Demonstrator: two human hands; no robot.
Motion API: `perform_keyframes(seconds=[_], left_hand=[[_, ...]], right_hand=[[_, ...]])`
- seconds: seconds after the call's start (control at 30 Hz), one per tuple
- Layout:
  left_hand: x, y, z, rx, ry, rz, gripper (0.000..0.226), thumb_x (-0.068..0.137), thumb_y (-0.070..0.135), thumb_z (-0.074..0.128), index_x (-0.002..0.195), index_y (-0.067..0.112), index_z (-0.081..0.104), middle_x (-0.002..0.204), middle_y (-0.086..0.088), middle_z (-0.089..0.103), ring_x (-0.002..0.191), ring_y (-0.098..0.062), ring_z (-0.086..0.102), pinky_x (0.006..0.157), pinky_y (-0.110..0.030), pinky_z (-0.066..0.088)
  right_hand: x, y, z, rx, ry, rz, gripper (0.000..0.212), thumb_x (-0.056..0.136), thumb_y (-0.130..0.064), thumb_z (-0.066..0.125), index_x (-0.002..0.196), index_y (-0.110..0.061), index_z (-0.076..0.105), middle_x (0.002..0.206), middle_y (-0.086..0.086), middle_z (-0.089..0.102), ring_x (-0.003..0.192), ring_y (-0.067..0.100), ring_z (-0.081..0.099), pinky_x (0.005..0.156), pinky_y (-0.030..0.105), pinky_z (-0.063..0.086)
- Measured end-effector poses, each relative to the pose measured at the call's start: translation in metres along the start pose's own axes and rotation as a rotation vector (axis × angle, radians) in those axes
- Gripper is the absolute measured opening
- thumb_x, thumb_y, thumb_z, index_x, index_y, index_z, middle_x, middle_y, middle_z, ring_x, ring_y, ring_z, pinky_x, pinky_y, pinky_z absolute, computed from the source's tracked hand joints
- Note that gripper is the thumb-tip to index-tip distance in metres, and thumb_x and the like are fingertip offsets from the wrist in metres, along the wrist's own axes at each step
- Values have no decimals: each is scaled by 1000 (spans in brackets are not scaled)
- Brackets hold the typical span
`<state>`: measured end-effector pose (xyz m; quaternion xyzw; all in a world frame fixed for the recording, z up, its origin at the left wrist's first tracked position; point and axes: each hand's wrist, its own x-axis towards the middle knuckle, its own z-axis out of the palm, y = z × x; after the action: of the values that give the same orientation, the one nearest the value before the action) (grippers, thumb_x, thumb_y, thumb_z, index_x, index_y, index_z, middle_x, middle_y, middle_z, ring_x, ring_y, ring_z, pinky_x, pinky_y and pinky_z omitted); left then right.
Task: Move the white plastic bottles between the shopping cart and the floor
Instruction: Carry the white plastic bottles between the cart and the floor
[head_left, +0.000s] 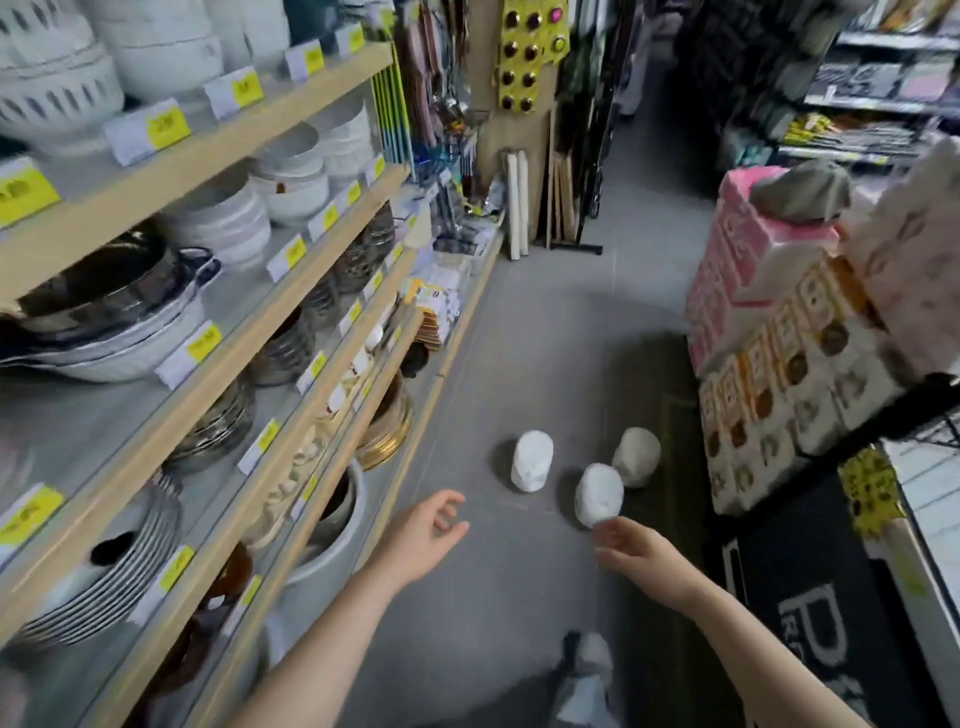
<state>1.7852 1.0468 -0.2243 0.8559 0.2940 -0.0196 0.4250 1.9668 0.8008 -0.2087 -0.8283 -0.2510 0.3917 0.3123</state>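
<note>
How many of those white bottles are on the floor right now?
3: the left bottle, the far bottle near the stacked boxes, the nearest bottle just beyond the right hand. Others may be out of view.

— What fills nine o'clock?
— Pale wooden shelves (291, 306) holding stacked white ceramic bowls (218, 218).
— And three o'clock?
— Pink-and-white wrapped packs (748, 270) stacked above a black printed floor mat (810, 597).

Shop aisle, housewares section. Long wooden shelving (218, 291) carries stacked bowls (291, 176) and plates, with yellow price tags (166, 127) along every shelf edge. Across the aisle from the shelving, packaged goods (769, 332) stacked high. Beyond its far end, hanging utensils (447, 93).
</note>
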Motion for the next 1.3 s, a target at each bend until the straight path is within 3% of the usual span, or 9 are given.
perform_keyframes(seconds=[0.23, 0.4, 0.5, 0.63, 0.7, 0.87, 1.1, 1.23, 1.3], left_hand=[[121, 57, 32, -47, 84, -106, 37, 90, 32, 61, 125, 30, 51, 103, 15, 56, 94, -2, 57, 89, -30, 51], [190, 67, 43, -29, 115, -170, 44, 90, 35, 60, 131, 31, 47, 112, 15, 54, 98, 1, 55, 79, -11, 46], [237, 61, 51, 1, 143, -197, 42, 91, 33, 60, 130, 31, 45, 113, 12, 52, 100, 1, 51, 72, -2, 37], [306, 38, 72, -99, 176, -253, 54, 83, 45, 62, 132, 27, 47, 113, 10, 49, 108, -7, 52, 87, -15, 43], [343, 22, 89, -87, 173, -244, 61, 82, 54, 55, 137, 30, 42, 121, 15, 43, 114, -2, 47, 95, -25, 44], [436, -45, 155, 60, 121, -245, 61, 92, 42, 53, 145, 37, 24, 145, 11, 28, 133, -7, 32, 102, -24, 36], [539, -183, 310, 253, 12, -206, 77, 81, 37, 69, 145, 40, 27, 153, -13, 25, 135, -34, 37, 101, -41, 42], [575, -248, 385, 317, -65, -208, 89, 81, 61, 55, 138, 56, -13, 158, -13, -7, 141, -36, 21, 109, -48, 32], [580, -270, 406, 342, -57, -202, 92, 77, 71, 51, 138, 58, -17, 158, -14, -8, 140, -38, 22, 109, -53, 30]], right_hand=[[129, -10, -117, -112, -141, -61, 37, 88, -25, 64, 119, -31, 44, 115, -6, 51, 96, 9, 58, 75, 13, 47], [220, -18, -176, -363, -220, -113, 54, 85, -32, 67, 131, -30, 39, 127, -8, 46, 118, 14, 48, 99, 27, 44], [284, -28, -198, -468, -258, -130, 63, 83, -33, 68, 136, -31, 34, 127, -5, 41, 118, 16, 48, 99, 26, 43], [367, -26, -204, -557, -305, -137, 69, 82, -33, 68, 138, -39, 28, 144, -3, 29, 134, 20, 33, 108, 35, 37], [409, -17, -202, -585, -346, -136, 72, 85, -33, 67, 141, -40, 22, 150, -5, 21, 139, 20, 26, 110, 33, 34], [535, 48, -166, -651, -411, -241, 78, 83, -32, 69, 141, -47, 18, 152, -9, 14, 140, 18, 20, 110, 30, 31], [699, 204, -69, -847, -457, -348, 87, 81, -31, 71, 145, -43, 13, 158, -6, 0, 144, 24, 8, 115, 41, 23], [768, 293, -11, -863, -467, -471, 91, 82, -36, 69, 142, -46, 2, 159, -4, -3, 145, 26, 6, 116, 41, 16], [785, 327, 12, -815, -457, -516, 101, 76, -40, 74, 144, -48, 1, 159, -5, -3, 145, 29, 8, 115, 46, 18]])
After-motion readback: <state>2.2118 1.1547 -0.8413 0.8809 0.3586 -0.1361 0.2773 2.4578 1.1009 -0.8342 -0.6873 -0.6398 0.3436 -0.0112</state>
